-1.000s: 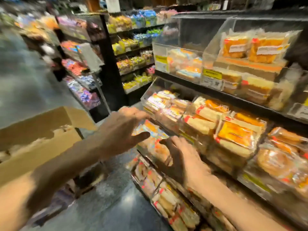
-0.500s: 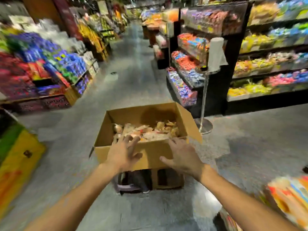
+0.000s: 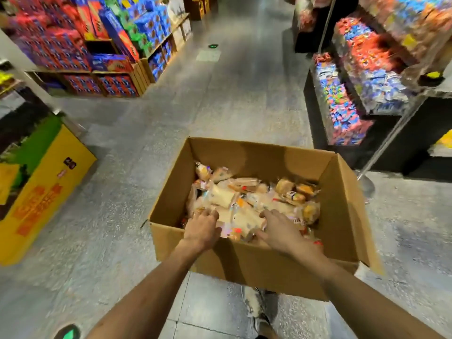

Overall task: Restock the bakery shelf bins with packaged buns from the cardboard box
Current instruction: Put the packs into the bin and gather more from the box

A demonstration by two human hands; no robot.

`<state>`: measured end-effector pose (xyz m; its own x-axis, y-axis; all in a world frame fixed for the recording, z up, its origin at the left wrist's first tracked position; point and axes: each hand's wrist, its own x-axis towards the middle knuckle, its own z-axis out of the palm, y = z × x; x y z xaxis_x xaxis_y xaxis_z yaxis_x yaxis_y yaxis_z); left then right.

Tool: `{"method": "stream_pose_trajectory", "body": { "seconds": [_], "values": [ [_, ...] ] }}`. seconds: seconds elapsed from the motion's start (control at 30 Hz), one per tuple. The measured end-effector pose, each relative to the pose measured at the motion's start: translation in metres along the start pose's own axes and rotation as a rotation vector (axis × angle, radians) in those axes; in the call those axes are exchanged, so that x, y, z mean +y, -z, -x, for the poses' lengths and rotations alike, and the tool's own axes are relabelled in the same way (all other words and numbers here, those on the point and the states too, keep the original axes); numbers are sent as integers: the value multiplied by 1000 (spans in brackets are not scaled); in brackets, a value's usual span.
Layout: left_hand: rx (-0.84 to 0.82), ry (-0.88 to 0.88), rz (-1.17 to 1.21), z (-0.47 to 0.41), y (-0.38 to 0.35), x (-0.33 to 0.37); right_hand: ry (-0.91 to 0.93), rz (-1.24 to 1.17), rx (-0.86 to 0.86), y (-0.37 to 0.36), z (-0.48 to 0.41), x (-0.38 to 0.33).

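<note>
A grey speckled tile floor (image 3: 220, 106) runs up the aisle. Well to the left of the left hand (image 3: 203, 228) stands a yellow and green cardboard display bin (image 3: 46, 182). Far ahead of that hand, wooden crates (image 3: 117, 79) carry stacked red and blue boxes (image 3: 110, 28). Ahead and to the right of the right hand (image 3: 281, 228), a dark shelving unit (image 3: 318, 113) holds blue and red wrapped sweets (image 3: 342, 94). A slanting chrome pole (image 3: 391, 133) on a round base (image 3: 367, 185) stands beside it. A round green floor marker (image 3: 68, 332) lies behind the left hand.
</note>
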<state>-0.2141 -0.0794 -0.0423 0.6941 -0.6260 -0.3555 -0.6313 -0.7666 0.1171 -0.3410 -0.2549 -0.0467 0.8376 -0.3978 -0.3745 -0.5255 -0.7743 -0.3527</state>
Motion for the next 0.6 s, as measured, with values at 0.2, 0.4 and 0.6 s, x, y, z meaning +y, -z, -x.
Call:
{"method": "stream_pose_trajectory", "body": {
  "seconds": [0.2,0.4,0.6],
  "values": [
    [-190,141,2,-119,-41,-31,-52,-12,-256,-36,-153,24],
    [-213,128,5,-223,-79,-48,-176,-70,-373,-87,-246,45],
    [-85,19,0,-300,-121,-63,-227,-42,-424,-152,-281,53]
  ]
}}
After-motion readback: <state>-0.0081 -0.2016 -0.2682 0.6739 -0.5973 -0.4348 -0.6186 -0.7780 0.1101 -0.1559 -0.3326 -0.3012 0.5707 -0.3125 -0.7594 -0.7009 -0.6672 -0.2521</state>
